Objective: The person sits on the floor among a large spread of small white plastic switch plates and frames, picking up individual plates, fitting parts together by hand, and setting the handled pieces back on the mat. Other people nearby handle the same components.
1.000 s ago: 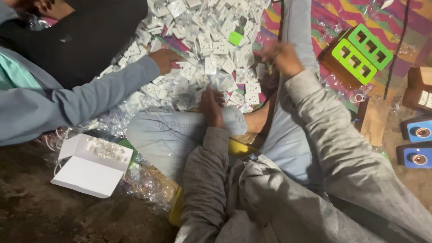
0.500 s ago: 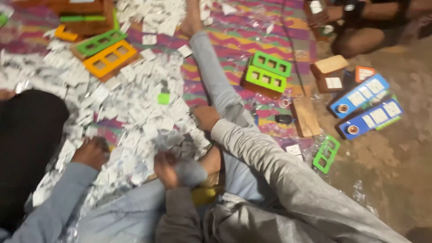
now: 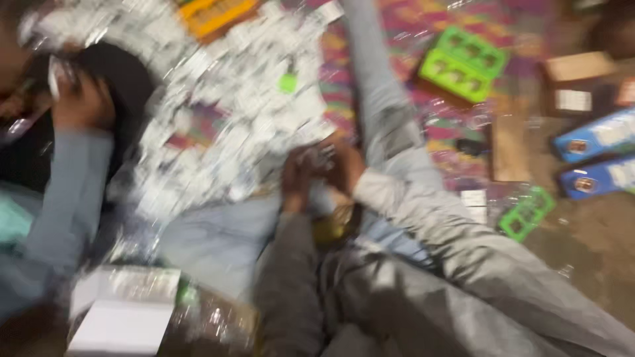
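Note:
The view is blurred by motion. My left hand (image 3: 297,180) and my right hand (image 3: 345,165) meet in front of me, both in grey sleeves. Their fingers close together around a small white packet (image 3: 321,157). Just beyond them a big heap of small white packets (image 3: 231,119) covers a colourful mat (image 3: 423,26). My leg (image 3: 377,86) stretches out along the heap's right side. Another person's hand (image 3: 79,99), in a grey-blue sleeve, is lifted at the heap's left edge.
A green moulded tray (image 3: 463,63) lies on the mat to the right and an orange one (image 3: 211,16) at the top. Two blue boxes (image 3: 595,155), a cardboard box (image 3: 575,66) and a small green tray (image 3: 526,211) lie further right. An open white box (image 3: 122,311) sits at lower left.
My hands left the heap and came together near my lap. The other person's hand rose from the packets toward the upper left. The camera swung and the view blurred.

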The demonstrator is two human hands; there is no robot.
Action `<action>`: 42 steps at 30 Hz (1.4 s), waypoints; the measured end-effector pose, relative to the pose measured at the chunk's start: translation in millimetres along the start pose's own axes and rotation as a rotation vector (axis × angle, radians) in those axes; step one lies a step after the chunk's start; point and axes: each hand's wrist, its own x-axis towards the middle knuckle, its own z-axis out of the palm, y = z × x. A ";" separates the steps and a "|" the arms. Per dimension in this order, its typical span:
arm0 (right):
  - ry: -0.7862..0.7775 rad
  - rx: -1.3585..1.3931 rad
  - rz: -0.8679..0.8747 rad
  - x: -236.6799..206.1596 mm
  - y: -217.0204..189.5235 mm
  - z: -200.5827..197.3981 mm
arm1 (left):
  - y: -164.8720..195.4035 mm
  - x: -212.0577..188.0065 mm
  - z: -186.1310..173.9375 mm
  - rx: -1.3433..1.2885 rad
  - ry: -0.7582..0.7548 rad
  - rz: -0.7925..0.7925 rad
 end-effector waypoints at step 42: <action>-0.062 -0.164 -0.776 -50.8 -33.1 -9.7 | 15.8 -39.5 5.2 0.488 0.466 0.127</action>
